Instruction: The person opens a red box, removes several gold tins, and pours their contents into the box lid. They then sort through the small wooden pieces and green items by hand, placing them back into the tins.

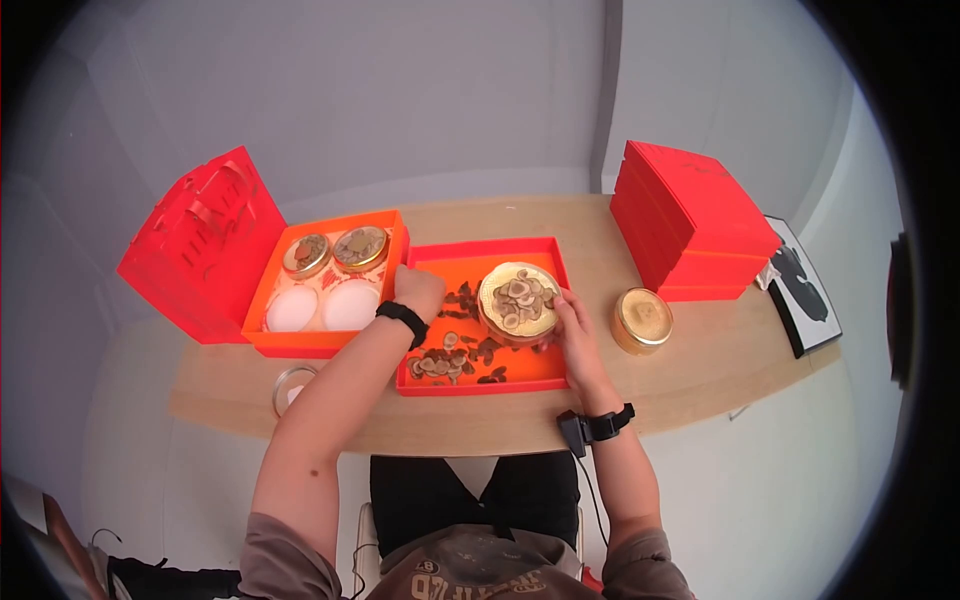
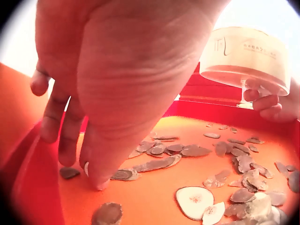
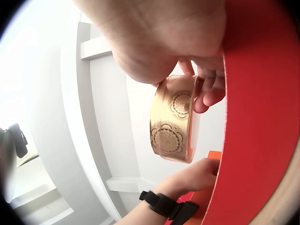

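My right hand (image 1: 578, 335) holds a round gold-rimmed jar (image 1: 519, 304) over the right part of the red tray (image 1: 484, 388), fingers curled round its side; dried slices (image 1: 522, 298) lie on its top. The right wrist view shows the gold patterned side of the jar (image 3: 173, 119). At the tray's left side, my left hand (image 1: 419, 291) reaches down. In the left wrist view its fingertips (image 2: 101, 183) touch the orange tray floor (image 2: 154, 192), beside dark slices (image 2: 124, 175); whether they pinch one is hidden. More loose slices (image 1: 440, 365) lie scattered in the tray.
An open red box (image 1: 300, 350) at left holds two filled jars (image 1: 361, 248) and two white round pieces (image 1: 351, 304). Behind it stands a red bag (image 1: 208, 240). At right are a lidded jar (image 1: 642, 320), stacked red boxes (image 1: 690, 225) and a framed picture (image 1: 806, 300). A clear round container (image 1: 283, 391) sits near the front edge.
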### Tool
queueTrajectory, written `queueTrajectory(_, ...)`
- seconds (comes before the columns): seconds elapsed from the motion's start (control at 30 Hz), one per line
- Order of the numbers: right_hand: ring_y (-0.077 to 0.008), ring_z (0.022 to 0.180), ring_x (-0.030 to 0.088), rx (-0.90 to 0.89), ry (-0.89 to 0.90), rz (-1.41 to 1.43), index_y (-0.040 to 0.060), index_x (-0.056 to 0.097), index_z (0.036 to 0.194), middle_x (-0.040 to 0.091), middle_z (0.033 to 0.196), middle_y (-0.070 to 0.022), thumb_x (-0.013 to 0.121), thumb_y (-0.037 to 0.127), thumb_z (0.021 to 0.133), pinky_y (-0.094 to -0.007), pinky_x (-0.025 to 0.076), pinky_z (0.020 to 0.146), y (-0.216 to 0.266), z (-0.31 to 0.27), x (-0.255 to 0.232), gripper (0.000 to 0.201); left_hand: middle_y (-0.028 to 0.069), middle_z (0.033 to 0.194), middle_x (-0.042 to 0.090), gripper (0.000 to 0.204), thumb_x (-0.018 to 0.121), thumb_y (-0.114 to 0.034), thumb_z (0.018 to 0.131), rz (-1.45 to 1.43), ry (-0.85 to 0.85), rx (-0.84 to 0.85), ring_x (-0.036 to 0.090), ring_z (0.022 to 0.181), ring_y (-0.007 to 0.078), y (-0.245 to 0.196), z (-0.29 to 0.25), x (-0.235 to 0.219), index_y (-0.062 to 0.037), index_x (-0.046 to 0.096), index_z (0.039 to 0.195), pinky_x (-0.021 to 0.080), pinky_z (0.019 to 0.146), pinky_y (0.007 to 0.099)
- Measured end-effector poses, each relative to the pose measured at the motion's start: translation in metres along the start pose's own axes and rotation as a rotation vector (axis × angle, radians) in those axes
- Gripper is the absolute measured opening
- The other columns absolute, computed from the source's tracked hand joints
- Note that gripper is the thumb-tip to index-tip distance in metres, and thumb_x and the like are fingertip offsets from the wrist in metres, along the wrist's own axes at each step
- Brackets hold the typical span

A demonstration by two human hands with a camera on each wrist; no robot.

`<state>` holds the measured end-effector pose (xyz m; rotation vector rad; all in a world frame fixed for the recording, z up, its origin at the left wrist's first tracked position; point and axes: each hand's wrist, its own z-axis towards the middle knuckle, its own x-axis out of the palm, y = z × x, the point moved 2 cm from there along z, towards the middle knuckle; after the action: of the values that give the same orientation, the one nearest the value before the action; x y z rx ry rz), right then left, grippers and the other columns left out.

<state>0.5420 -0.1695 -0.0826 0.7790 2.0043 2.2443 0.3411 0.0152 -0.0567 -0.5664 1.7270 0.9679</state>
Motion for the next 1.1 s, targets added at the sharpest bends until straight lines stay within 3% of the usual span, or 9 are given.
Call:
queueTrajectory(0.2,-0.0103,0.066,0.062,0.009,0.006,-0.01,0.002,0.05,0.137,0.065,0.092,-0.0056,0.054,0.032,0.107,-0.0233,0.051,0.058,0.0,0.0,-0.002,0.042,0.0117,0.094,0.076,0.013,0.068,-0.019,0.09,-0.167,-0.185,0.09,0.073,0.093,0.0302,0.013,-0.012,-0.015,-0.0114,0.077,0.095,0.052,0.079,0.0461)
queueTrajectory(0.27,-0.0101,0.067,0.062,0.028,0.021,0.005,0.0021,0.05,0.136,0.064,0.09,-0.005,0.054,0.032,0.107,-0.0232,0.051,0.058,-0.002,0.001,-0.002,0.042,0.0109,0.095,0.076,0.014,0.067,-0.019,0.091,-0.14,-0.079,0.065,0.072,0.096,0.0301,0.017,-0.018,-0.046,-0.0118,0.076,0.097,0.056,0.079,0.0446)
queueTrajectory(0.37,-0.0101,0.067,0.063,-0.002,0.023,-0.007,0.0023,0.051,0.135,0.064,0.089,-0.0049,0.054,0.032,0.107,-0.023,0.051,0.058,-0.004,0.002,-0.003,0.041,0.0129,0.094,0.076,0.018,0.071,-0.024,0.091,-0.478,-0.264,0.098,0.072,0.093,0.0305,0.02,-0.043,-0.09,-0.0068,0.075,0.095,0.056,0.079,0.0423)
queueTrajectory(0.43,-0.0101,0.067,0.063,-0.001,0.019,-0.011,0.0023,0.051,0.136,0.064,0.09,-0.0051,0.054,0.032,0.107,-0.0231,0.051,0.058,-0.007,0.005,-0.005,0.041,0.0134,0.094,0.074,0.02,0.067,-0.022,0.094,-0.75,-0.376,0.31,0.071,0.087,0.0302,0.012,-0.057,-0.111,-0.0046,0.075,0.101,0.056,0.078,0.0403)
queueTrajectory(0.53,-0.0101,0.067,0.063,-0.004,0.016,-0.021,0.0023,0.051,0.136,0.064,0.091,-0.0057,0.054,0.032,0.107,-0.0232,0.051,0.057,-0.007,0.005,-0.003,0.041,0.0143,0.096,0.073,0.023,0.065,-0.023,0.096,-0.834,-0.212,0.429,0.069,0.087,0.0297,-0.014,-0.073,-0.133,-0.0037,0.075,0.105,0.055,0.079,0.0397)
queueTrajectory(0.67,-0.0104,0.067,0.063,-0.005,0.008,-0.016,0.0018,0.051,0.136,0.065,0.09,-0.0064,0.054,0.033,0.107,-0.0231,0.051,0.057,-0.001,0.002,-0.001,0.042,0.0134,0.1,0.072,0.025,0.062,-0.022,0.097,-0.752,-0.278,0.503,0.068,0.093,0.0287,-0.026,-0.069,-0.125,-0.0043,0.075,0.109,0.054,0.082,0.0397)
queueTrajectory(0.87,-0.011,0.066,0.063,-0.005,0.008,-0.029,0.001,0.051,0.137,0.065,0.091,-0.0063,0.053,0.033,0.107,-0.0237,0.051,0.058,-0.005,0.004,-0.003,0.043,0.0112,0.101,0.074,0.021,0.06,-0.021,0.094,-0.614,-0.307,0.199,0.07,0.096,0.032,0.005,-0.05,-0.092,-0.007,0.074,0.102,0.056,0.08,0.0453)
queueTrajectory(0.97,-0.0109,0.066,0.063,-0.001,0.012,0.002,0.0008,0.05,0.138,0.065,0.09,-0.0066,0.053,0.033,0.107,-0.0238,0.051,0.058,-0.004,0.004,-0.002,0.044,0.0109,0.104,0.073,0.021,0.065,-0.024,0.093,-0.282,0.117,0.191,0.07,0.102,0.0298,0.003,-0.043,-0.05,-0.0124,0.073,0.109,0.057,0.083,0.043)
queueTrajectory(1.1,-0.0109,0.066,0.063,0.0,0.007,-0.011,0.0005,0.05,0.137,0.066,0.091,-0.0067,0.054,0.033,0.107,-0.0236,0.051,0.057,-0.002,0.003,-0.001,0.044,0.0134,0.109,0.074,0.029,0.071,-0.018,0.089,-0.192,0.083,0.271,0.071,0.104,0.0312,-0.014,-0.048,-0.019,-0.0072,0.068,0.116,0.059,0.082,0.0449)
